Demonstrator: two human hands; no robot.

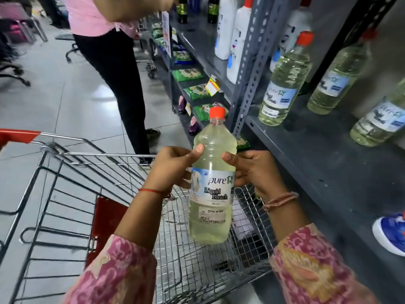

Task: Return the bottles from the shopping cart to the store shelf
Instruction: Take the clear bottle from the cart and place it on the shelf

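Pale-yellow bleach bottle (212, 183) stands upright above the cart (197, 260), left hand (173, 167) and right hand (252, 172) fingers clamped round it.

Between my hands I see a glossy clear plastic bleach bottle (211, 185), paper-labelled; below, shiny wire cart (92, 163); beside, matt grey metal shelf (324, 154).

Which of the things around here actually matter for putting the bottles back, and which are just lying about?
Part of the job:
- bleach bottle, held upright in the left hand and right hand
- shopping cart
- store shelf
- matching bottles already on it

Just lying about:
- white bottles
- green packets
- blue shoe
- another shopper
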